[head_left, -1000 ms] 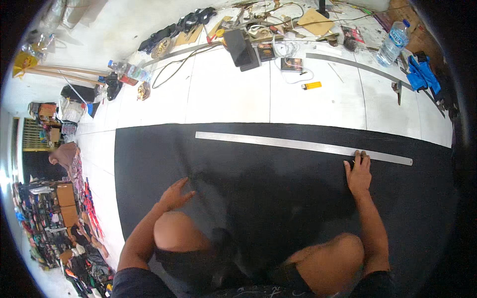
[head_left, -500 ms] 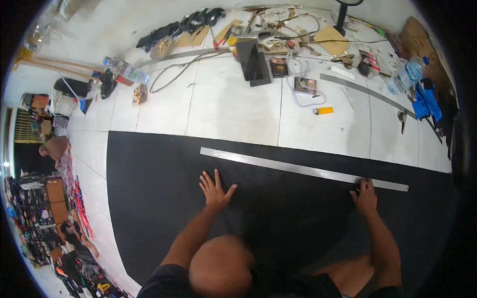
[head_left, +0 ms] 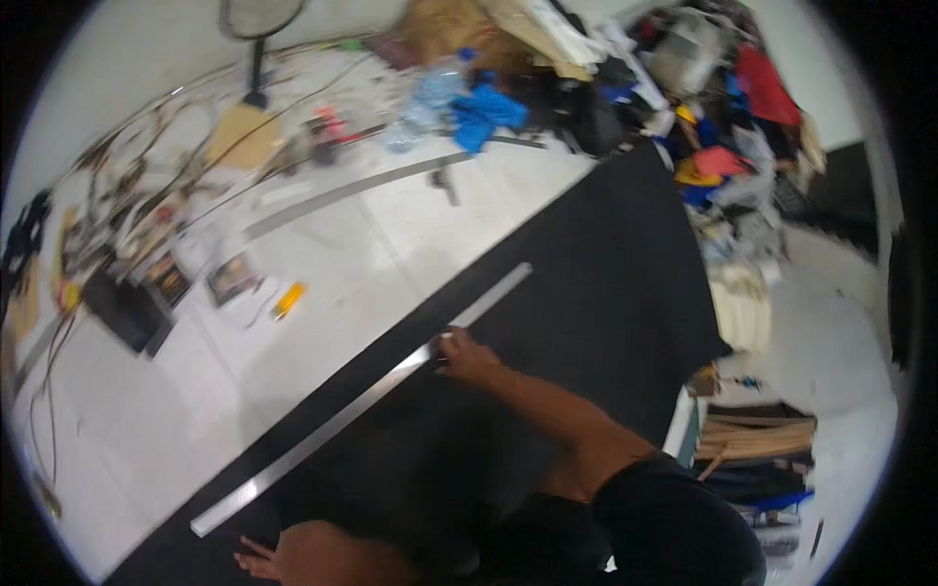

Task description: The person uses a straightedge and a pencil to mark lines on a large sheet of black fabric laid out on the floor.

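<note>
A long metal ruler (head_left: 322, 437) lies slantwise on a large sheet of black material (head_left: 625, 264). My right hand (head_left: 471, 358) is on the ruler towards its far end, with bent fingers gripping it. Blur hides whether anything small is also between those fingers. Down at the lower left, my left hand (head_left: 256, 559) rests on the black sheet beside the ruler's near end. Its visible fingers are spread and hold nothing; a rounded, skin-coloured shape covers the rest of it.
Beyond the sheet, on white tiles, lie an orange lighter (head_left: 289, 301), a dark phone (head_left: 122, 305), a metal strip (head_left: 332, 195) and a blue cloth (head_left: 486, 115). Heaped fabrics (head_left: 703, 146) stand at the upper right. A crate of folded material (head_left: 752, 439) sits at the right.
The view has swung to the right, bringing in the fabric heap and crate. My right hand stays on the ruler; my left hand is still spread on the sheet, now nearer the lower edge.
</note>
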A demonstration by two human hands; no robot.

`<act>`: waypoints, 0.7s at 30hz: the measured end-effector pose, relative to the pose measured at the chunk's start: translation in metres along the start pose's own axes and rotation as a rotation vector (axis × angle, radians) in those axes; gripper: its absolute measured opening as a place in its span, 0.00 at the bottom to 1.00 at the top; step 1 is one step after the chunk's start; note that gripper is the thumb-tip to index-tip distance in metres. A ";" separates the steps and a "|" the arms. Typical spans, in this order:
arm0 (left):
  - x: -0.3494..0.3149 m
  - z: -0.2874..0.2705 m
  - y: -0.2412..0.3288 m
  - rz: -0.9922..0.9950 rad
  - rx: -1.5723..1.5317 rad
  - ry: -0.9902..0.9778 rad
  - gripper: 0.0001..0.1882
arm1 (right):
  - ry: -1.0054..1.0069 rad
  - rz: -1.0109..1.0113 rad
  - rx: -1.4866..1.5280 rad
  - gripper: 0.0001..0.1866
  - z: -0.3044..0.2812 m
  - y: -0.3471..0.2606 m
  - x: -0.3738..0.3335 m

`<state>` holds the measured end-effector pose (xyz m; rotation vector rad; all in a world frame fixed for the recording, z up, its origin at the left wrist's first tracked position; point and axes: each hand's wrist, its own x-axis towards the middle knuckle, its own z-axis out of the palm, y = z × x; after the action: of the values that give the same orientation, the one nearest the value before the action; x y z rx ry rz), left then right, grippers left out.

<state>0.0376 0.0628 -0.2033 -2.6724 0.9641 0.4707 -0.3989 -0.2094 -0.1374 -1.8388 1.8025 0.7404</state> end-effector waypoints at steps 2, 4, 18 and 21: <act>0.007 0.006 -0.007 -0.009 0.019 0.056 0.45 | 0.002 -0.047 -0.067 0.36 0.002 -0.018 0.010; 0.011 0.015 -0.018 -0.028 0.021 0.063 0.46 | -0.017 -0.035 -0.119 0.37 0.006 -0.033 0.019; 0.007 0.028 -0.059 -0.014 0.105 0.219 0.46 | -0.024 -0.251 -0.112 0.33 0.014 -0.045 0.016; -0.002 0.027 -0.085 0.039 -0.210 0.247 0.47 | 0.052 -0.296 -0.016 0.32 0.016 -0.043 0.004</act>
<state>0.0860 0.1363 -0.2163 -2.9590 1.0901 0.2659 -0.3570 -0.2007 -0.1539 -2.0916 1.5096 0.6012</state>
